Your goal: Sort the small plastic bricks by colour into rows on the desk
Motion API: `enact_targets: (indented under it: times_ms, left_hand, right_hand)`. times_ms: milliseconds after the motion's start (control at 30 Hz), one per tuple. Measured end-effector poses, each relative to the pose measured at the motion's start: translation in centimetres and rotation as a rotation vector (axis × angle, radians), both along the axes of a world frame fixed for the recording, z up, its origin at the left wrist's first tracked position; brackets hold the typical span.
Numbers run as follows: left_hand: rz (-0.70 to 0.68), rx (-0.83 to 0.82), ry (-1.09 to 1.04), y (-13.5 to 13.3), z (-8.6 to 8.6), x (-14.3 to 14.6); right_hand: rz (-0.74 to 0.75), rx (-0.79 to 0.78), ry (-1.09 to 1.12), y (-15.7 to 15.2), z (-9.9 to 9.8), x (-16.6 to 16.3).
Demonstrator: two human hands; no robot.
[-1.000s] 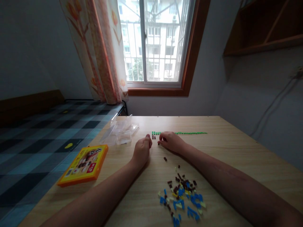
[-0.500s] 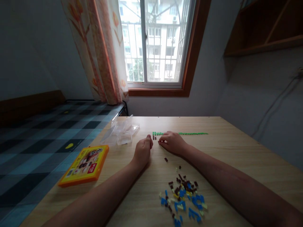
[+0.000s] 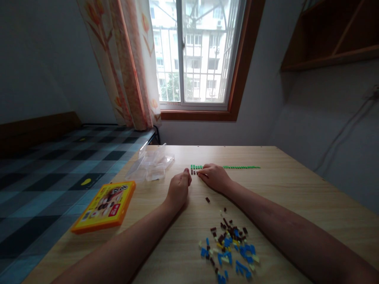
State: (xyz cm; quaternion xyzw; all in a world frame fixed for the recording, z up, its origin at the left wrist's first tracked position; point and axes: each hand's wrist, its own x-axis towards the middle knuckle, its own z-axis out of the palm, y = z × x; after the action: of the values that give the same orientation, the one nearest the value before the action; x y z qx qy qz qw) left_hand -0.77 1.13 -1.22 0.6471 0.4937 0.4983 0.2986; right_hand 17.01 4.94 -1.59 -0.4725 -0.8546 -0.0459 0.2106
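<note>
My right hand (image 3: 215, 176) reaches to the far middle of the table, fingertips pinched on a small brown brick (image 3: 197, 172). That brick stands at the right end of a short row of brown bricks (image 3: 193, 172). Just behind runs a long row of green bricks (image 3: 241, 167), partly covered by my right hand. Left of the brown row, my left hand (image 3: 179, 187) rests on its side on the table, curled closed; whatever may be inside it is hidden. A single brown brick (image 3: 207, 200) lies nearer to me.
A loose pile of blue, brown, yellow and pale bricks (image 3: 242, 250) spreads between my forearms. To the left lie an orange-yellow box (image 3: 105, 207) and clear plastic containers (image 3: 155, 172). A bed (image 3: 59, 177) adjoins the table's left side.
My right hand has shifted slightly left and set its brown brick against the end of the brown row. The left hand keeps its place.
</note>
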Motion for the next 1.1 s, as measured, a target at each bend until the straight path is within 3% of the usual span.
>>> enact_targets:
  times_ms: [600, 700, 833, 900, 1100]
  left_hand:
    - [-0.012, -0.004, 0.012, 0.1, -0.2, -0.1]
    - [-0.013, -0.009, -0.002, 0.2, -0.3, -0.1]
    - [-0.01, -0.014, -0.001, 0.2, -0.4, -0.1]
    - [-0.007, -0.012, 0.001, 0.2, -0.4, -0.1]
    - [0.0, -0.013, 0.007, 0.1, -0.2, -0.1]
  right_hand:
    - [0.0, -0.049, 0.101, -0.2, 0.0, 0.2]
    - [0.139, -0.213, 0.185, 0.0, 0.5, 1.3]
    - [0.329, -0.665, 0.151, 0.4, 2.0, 3.1]
    - [0.367, -0.795, 0.092, 0.4, 2.8, 3.5]
    - [0.343, -0.739, -0.053, -0.2, 3.7, 3.2]
